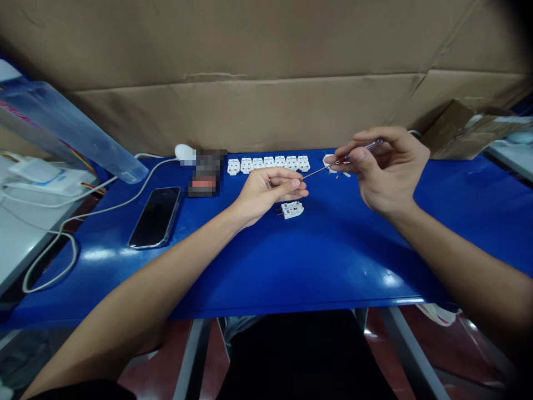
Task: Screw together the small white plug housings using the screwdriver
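Blue desk (250,272), white fittings (268,162) along its back edge: right hand (389,172) pinches a screwdriver (320,171), left hand (266,194) pinches its tip.

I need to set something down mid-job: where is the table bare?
Two free patches: the table between the plug and near edge; and its right side, outward of the right hand, nearer than the box. Crowded: the back, with the white parts, and left, with phone and cable.
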### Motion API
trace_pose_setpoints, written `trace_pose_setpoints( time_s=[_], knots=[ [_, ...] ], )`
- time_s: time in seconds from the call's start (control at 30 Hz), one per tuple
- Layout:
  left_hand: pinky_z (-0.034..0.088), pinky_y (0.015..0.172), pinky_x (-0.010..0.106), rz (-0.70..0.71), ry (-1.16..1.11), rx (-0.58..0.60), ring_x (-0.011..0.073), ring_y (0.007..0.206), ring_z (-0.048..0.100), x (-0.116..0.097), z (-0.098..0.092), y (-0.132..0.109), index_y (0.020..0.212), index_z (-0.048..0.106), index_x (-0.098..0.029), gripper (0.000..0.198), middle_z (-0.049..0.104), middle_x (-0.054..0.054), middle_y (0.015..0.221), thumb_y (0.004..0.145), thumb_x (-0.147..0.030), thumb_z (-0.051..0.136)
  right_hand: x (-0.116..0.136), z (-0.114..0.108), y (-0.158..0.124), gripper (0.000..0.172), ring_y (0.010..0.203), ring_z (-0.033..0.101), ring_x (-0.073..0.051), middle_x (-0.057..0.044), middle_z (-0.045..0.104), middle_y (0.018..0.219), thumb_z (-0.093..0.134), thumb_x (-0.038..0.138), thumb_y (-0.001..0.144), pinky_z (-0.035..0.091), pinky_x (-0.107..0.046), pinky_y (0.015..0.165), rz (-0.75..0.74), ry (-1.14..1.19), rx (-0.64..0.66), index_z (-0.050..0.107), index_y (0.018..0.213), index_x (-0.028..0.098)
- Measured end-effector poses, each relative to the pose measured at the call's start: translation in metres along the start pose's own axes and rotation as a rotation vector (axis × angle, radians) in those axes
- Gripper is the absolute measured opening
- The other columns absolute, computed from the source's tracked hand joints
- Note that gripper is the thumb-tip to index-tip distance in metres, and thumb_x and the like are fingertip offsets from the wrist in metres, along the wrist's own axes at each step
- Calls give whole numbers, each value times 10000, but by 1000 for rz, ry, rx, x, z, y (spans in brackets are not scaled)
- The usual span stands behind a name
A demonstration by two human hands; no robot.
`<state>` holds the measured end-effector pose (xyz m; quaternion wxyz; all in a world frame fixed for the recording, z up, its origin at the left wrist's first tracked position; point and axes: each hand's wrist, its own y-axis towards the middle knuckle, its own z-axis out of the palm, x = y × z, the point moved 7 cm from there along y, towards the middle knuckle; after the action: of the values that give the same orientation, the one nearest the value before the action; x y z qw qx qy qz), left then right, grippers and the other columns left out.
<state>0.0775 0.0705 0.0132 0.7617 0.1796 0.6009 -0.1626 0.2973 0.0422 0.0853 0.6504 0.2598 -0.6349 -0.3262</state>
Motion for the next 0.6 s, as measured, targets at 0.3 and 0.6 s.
trace_pose_setpoints(
  time_s=[0.3, 0.6],
  knots=[
    [701, 1073, 438, 92, 190, 204, 274, 1125, 880, -1, 8, 0, 1064, 831, -183, 335, 896, 119, 1177, 917, -440, 986, 18, 14, -7, 456, 891, 909, -236, -12, 907, 1028, 918, 294, 990, 805, -381, 753, -67, -43, 168, 794, 1424, 365],
    [602, 1190, 484, 236, 621, 375, 291, 1323, 765, -12, 1, -1, 1351, 814, -217, 511, 797, 127, 1442, 898, -385, 982, 19, 16, -11, 545, 859, 906, -197, 6, 908, 1044, 890, 213, 1005, 802, -313, 780, -133, -110, 210, 731, 1502, 369]
  ],
)
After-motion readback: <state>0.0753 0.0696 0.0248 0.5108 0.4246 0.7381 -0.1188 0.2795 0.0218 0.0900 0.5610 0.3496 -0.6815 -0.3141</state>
